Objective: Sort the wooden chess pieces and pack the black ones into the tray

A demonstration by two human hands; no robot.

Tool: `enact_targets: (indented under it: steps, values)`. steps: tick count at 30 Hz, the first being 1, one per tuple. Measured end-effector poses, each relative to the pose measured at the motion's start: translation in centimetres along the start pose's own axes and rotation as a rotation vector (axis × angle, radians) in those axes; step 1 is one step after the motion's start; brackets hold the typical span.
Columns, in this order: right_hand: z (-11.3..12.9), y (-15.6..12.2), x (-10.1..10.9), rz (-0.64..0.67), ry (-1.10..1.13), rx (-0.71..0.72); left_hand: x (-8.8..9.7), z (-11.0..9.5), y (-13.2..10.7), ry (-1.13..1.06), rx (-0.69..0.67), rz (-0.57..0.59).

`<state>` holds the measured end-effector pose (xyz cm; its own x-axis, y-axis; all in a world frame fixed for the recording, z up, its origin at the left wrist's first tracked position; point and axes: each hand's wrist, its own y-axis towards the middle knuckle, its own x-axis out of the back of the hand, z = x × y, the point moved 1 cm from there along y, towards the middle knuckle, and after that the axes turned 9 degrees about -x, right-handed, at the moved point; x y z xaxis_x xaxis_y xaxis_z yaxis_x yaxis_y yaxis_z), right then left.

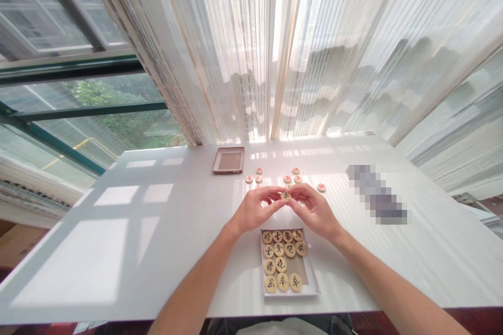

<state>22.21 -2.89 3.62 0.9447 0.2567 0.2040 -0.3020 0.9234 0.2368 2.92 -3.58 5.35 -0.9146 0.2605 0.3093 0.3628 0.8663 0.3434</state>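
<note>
Between the fingertips of my left hand (257,207) and my right hand (312,208) is a round Chinese chess piece (286,196) with a black character facing me. Both hands pinch it above the table. Below them lies an open shallow box (310,275), holding rows of pale pieces with black characters (279,249). A bare patch shows at the right of its third row. Just beyond my hands, red-marked chess pieces (287,179) are scattered on the table, some partly hidden by my fingers. One red-marked piece (321,187) lies apart on the right.
A box lid (228,161) with a brown rim rests at the back of the white table (165,241). On the right is a blurred-out dark object (377,193). Sheer curtains (251,52) hang behind the table, and a window stands at the left.
</note>
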Motion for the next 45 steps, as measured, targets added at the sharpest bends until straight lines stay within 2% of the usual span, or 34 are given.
enact_targets:
  steps: [4,11,45]
  values:
    - [0.02,-0.1,0.08,0.003,-0.046,0.014,0.18,-0.02,-0.03,0.002,-0.002,0.02]
    - [0.29,-0.04,0.13,-0.01,-0.149,0.076,0.16,0.17,-0.02,-0.007,-0.014,-0.018]
    - [0.32,-0.09,0.17,-0.003,-0.198,0.118,0.02,0.35,-0.21,-0.006,0.002,-0.011]
